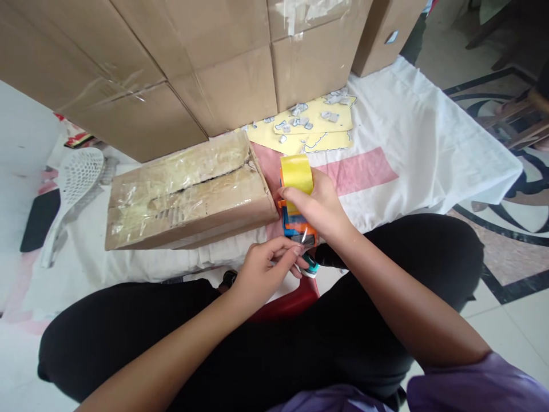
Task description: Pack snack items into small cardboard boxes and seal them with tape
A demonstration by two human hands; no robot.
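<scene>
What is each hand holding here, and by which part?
Right hand grips the tape dispenser around its orange body, below the roll. Left hand pinches the tape end at its blade.

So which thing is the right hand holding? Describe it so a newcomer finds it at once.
Start at the flat taped box lying on the white cloth. Just off its right end, the right hand grips a tape dispenser: orange frame, yellow roll on top, unlike anything nearby.
</scene>
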